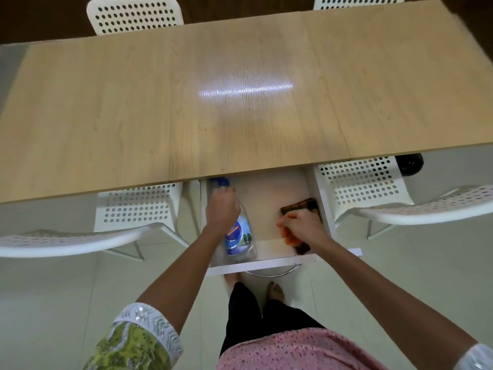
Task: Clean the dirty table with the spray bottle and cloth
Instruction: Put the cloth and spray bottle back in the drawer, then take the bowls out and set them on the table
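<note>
A light wooden table [240,76] fills the upper half of the view. Under its near edge a white drawer [266,260] is pulled out. In the drawer's left side lies a clear spray bottle [240,236] with a blue label and blue nozzle. My left hand [221,209] is closed around the bottle's neck. On the drawer's right side lies a dark brown cloth [300,205]. My right hand [301,225] rests on it with fingers curled over its edge, hiding its middle.
White perforated chairs stand at the near left [133,206] and near right [360,182], and two more at the far side [133,14]. A dark round object [409,164] lies on the pale floor under the table's right end. My bare feet [274,289] are below the drawer.
</note>
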